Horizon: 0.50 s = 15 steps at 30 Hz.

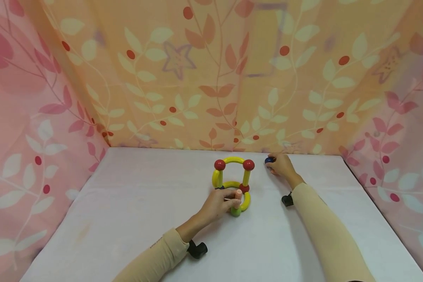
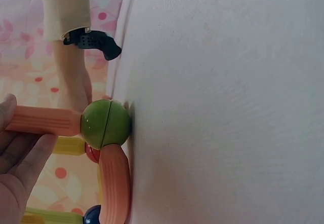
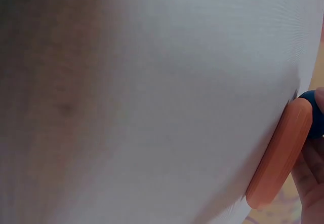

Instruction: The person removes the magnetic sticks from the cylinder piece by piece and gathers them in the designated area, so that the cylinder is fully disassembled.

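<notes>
While patterned cloth (image 1: 229, 78) walls in the white table (image 1: 127, 203), a ball-and-rod frame (image 1: 246, 177) stands beside two busy hands

Where my head view looks widest, pink and orange leaf prints cover the back and both sides. Two beige sleeves (image 1: 338, 235) reach in over the tabletop, and I find the frame near its middle. The left hand (image 1: 216, 205), at the frame's near side, pinches an upright orange rod (image 2: 45, 121) between thumb and fingers. The right hand (image 1: 284, 167), apart from the frame and near the table's back edge, grips a blue ball (image 3: 316, 120). I see a black device (image 1: 199, 250) at each wrist. A second orange rod (image 3: 280, 155) is right by that ball; I cannot tell whether they are joined. Yellow rods (image 1: 234, 159) link red balls (image 1: 248, 165), two of them at the frame's top corners. A green ball (image 2: 105, 124) sits at the upright rod's foot, a curved orange rod (image 2: 115, 186) running off it.
</notes>
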Available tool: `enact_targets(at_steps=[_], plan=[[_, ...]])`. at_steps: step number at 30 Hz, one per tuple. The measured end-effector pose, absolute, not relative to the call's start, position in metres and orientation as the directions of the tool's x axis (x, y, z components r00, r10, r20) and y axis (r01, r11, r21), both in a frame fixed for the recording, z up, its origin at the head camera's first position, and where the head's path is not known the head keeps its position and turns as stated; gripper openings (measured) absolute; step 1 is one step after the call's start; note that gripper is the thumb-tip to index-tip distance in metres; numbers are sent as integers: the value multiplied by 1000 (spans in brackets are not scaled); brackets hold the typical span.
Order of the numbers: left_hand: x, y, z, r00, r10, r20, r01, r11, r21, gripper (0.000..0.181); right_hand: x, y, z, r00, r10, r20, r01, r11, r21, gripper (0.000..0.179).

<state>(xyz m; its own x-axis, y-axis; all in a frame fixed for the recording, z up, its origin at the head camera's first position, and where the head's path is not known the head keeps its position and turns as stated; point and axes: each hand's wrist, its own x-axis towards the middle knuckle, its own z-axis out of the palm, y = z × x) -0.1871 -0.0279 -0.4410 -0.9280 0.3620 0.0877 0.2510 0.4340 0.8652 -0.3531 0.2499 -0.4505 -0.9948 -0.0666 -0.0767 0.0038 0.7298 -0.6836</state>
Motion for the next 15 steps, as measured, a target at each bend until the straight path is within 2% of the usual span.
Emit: enact_targets(at_steps=[10,15], plan=[[-188,-28,-440,-924,371,91,258,430,865,31,-355,253,-451,-991,-78,-112,14,756,-654,54],[-189,-27,-441,-930,361,67,232,436,869,33,-344,254,-442,-992,-119,-46,-68,801,-594,53]])
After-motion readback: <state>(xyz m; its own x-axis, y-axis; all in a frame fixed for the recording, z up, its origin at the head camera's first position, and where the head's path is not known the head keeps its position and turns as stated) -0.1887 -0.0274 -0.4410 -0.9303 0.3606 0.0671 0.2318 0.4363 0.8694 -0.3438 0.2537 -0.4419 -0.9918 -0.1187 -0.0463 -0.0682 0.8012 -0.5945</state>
